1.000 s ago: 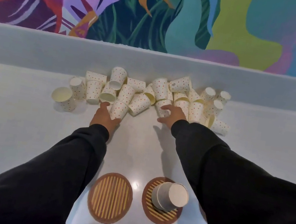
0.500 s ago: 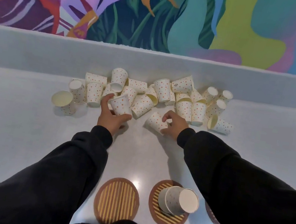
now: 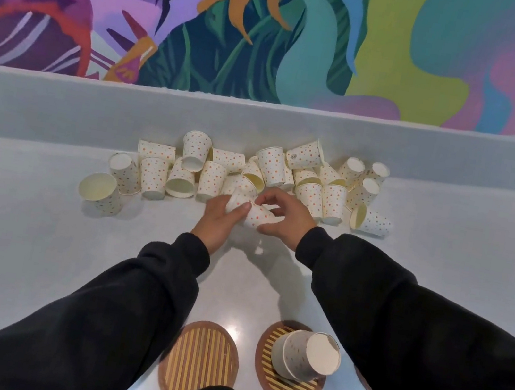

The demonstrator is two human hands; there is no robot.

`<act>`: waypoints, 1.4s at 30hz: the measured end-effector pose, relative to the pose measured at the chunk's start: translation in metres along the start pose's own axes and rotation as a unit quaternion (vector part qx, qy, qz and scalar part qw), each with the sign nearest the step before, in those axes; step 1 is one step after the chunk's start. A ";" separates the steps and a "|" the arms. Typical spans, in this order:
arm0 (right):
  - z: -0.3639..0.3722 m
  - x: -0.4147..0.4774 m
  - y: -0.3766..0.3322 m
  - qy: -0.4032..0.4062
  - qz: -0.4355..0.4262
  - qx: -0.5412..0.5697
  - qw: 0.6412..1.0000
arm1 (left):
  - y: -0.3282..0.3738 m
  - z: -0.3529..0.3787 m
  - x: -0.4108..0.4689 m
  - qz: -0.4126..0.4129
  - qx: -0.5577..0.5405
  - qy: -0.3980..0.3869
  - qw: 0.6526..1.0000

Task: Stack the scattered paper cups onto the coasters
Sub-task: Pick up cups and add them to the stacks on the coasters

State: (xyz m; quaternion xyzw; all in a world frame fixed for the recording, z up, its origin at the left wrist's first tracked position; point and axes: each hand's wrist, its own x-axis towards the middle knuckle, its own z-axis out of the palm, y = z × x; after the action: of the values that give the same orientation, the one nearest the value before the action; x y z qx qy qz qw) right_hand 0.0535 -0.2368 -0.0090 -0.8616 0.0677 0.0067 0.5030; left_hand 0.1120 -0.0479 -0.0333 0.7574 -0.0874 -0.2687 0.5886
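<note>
Several white paper cups with orange dots lie scattered along the back of the white table. My left hand and my right hand meet just in front of the pile, each gripping a dotted cup; the two cups are pressed together, one sliding into the other. Near me lie two round striped bamboo coasters. The left coaster is bare. On the right coaster stands a short stack of upside-down cups.
A low white ledge runs behind the cups, under a colourful mural. One cup lies apart at the pile's left end, another at its right end. A third coaster's edge peeks from under my right sleeve.
Each hand picked a cup out of the pile, then both hands came together at the middle, bringing the two cups into each other.
</note>
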 end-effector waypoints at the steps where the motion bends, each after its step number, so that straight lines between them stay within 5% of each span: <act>1: 0.001 0.000 0.000 0.005 -0.002 0.006 1.000 | 0.001 0.002 -0.003 -0.008 -0.014 -0.032 0.999; 5: -0.006 -0.001 -0.001 0.007 0.049 0.090 0.995 | 0.000 -0.002 -0.006 -0.027 -0.063 -0.087 0.994; 9: -0.016 -0.004 0.004 0.037 0.104 0.109 0.988 | -0.001 -0.016 0.015 0.051 0.053 0.059 0.996; 11: -0.021 -0.007 0.010 0.059 0.133 0.107 0.984 | -0.007 -0.023 0.034 0.091 0.216 0.101 0.967; 15: -0.029 -0.014 0.020 0.064 0.179 0.103 0.976 | -0.025 -0.015 0.055 0.118 0.493 0.043 0.861; 17: -0.031 -0.018 0.024 0.059 0.203 0.100 0.972 | -0.029 -0.008 0.052 0.142 0.551 0.071 0.819; 20: -0.033 -0.025 0.031 0.063 0.224 0.087 0.969 | -0.026 -0.003 0.049 0.164 0.549 0.114 0.812; 25: -0.032 -0.032 0.035 0.044 0.247 0.072 0.965 | -0.015 -0.001 0.051 0.089 0.423 0.045 0.901; 29: -0.030 -0.034 0.032 0.032 0.250 0.060 0.966 | 0.000 -0.007 0.050 0.060 0.441 -0.016 0.895; 31: -0.029 -0.035 0.028 0.029 0.244 0.056 0.968 | 0.010 -0.015 0.045 0.031 0.299 0.013 0.954; 33: -0.027 -0.036 0.024 0.027 0.233 0.054 0.971 | 0.018 -0.021 0.036 -0.010 0.036 0.046 0.998; 36: -0.022 -0.038 0.015 0.020 0.196 0.048 0.979 | 0.025 -0.022 0.011 -0.053 -0.177 0.025 0.982; 42: -0.008 -0.043 -0.015 0.021 0.139 0.085 0.986 | 0.017 -0.014 -0.033 -0.057 -0.169 0.019 0.984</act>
State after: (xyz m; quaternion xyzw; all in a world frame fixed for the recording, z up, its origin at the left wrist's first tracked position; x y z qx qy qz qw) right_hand 0.0126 -0.2313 0.0112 -0.7978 0.1980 0.0529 0.5670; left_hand 0.0948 -0.0267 -0.0049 0.6558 0.0134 -0.2982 0.6935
